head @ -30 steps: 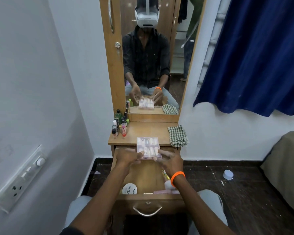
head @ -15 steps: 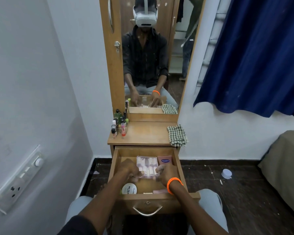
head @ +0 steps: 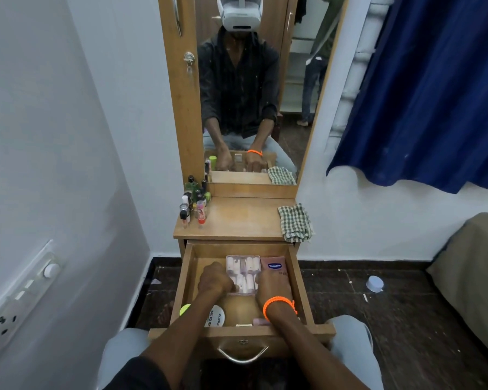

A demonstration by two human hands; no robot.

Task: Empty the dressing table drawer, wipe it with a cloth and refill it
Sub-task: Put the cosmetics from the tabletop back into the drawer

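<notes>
Small bottles (head: 193,204) crowd the far left corner of the dressing-table counter (head: 237,220), above the open drawer (head: 188,280) with a white round tin (head: 216,319) at its near left. In the drawer's middle, the left hand (head: 214,280) and right hand (head: 272,287) curl their fingers round the two sides of a clear compartment box (head: 243,273) on the drawer floor. A Vaseline tube (head: 273,267) lies just right of the box, and a checked cloth (head: 295,222) hangs over the counter's right edge.
</notes>
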